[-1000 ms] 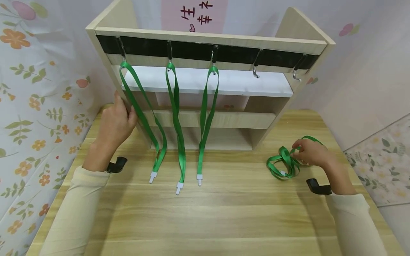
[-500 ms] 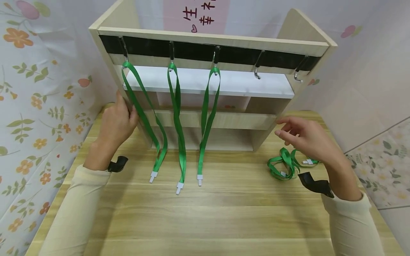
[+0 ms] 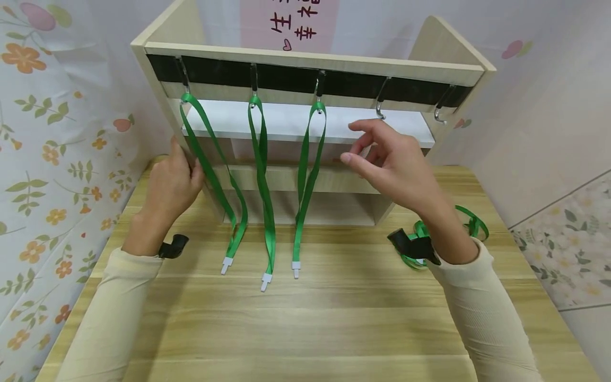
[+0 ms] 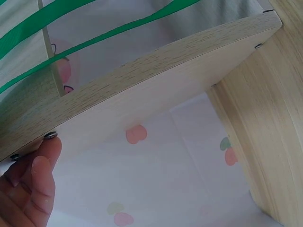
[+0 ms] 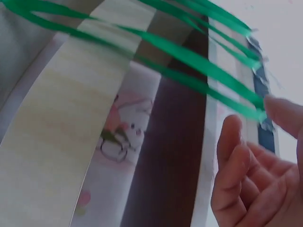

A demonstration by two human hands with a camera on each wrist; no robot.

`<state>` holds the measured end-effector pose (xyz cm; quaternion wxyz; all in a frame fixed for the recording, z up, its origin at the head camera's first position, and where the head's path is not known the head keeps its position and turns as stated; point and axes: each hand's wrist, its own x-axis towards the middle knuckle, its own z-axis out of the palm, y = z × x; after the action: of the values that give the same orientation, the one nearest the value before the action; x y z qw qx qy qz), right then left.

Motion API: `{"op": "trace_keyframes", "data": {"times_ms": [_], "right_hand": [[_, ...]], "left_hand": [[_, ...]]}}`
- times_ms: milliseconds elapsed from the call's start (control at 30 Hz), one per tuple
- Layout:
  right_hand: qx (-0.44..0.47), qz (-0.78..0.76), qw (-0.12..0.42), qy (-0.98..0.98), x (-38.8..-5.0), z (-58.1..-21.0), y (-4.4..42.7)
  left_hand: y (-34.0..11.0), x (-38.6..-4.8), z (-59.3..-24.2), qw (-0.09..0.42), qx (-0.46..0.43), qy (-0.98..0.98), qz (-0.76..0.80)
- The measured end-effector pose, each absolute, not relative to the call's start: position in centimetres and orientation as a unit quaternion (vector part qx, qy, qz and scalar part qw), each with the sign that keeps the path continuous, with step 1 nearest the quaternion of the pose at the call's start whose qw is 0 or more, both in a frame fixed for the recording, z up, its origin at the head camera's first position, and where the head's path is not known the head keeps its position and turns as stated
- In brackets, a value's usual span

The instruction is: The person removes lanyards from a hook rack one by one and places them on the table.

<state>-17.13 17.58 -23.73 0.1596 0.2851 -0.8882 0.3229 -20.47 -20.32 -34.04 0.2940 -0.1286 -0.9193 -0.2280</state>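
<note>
Since the earlier head frames, the right hand [image 3: 389,159] has moved from the loose green lanyards [image 3: 421,229] on the desk [image 3: 267,334] up to the shelf unit [image 3: 286,178], while the left hand [image 3: 173,180] has stayed. Head view: the right hand is at 2 o'clock, just below the fourth hook [image 3: 380,106], its fingers loosely bent around nothing. The left hand, at 9 o'clock, rests against the unit's left side; whether its fingers wrap round the panel, I cannot tell. Three hanging lanyards [image 3: 268,207] reach from 9 o'clock to the centre, one per hook, white clips downward. The loose ones lie between 3 and 4 o'clock, partly hidden by the right forearm. Left wrist view: fingertips touch the panel at 8 o'clock; green straps cross near 11. Right wrist view: the hand, at 4 o'clock, has thumb and fingers apart; green straps cross at 12.
</note>
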Motion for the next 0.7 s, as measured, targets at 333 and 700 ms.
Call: {"op": "trace_keyframes", "data": {"times_ms": [333,700], "right_hand": [[0.231,0.295,0.185,-0.908,-18.3,-23.4,12.2],[0.153,0.195,0.288,-0.925,-19.0,-24.4,9.6]], "left_hand": [[-20.2,-20.4,-34.0,0.301,-0.135,-0.919,-0.216],[-20.3,-20.4,-34.0,0.301,-0.133,-0.919,-0.219]]}}
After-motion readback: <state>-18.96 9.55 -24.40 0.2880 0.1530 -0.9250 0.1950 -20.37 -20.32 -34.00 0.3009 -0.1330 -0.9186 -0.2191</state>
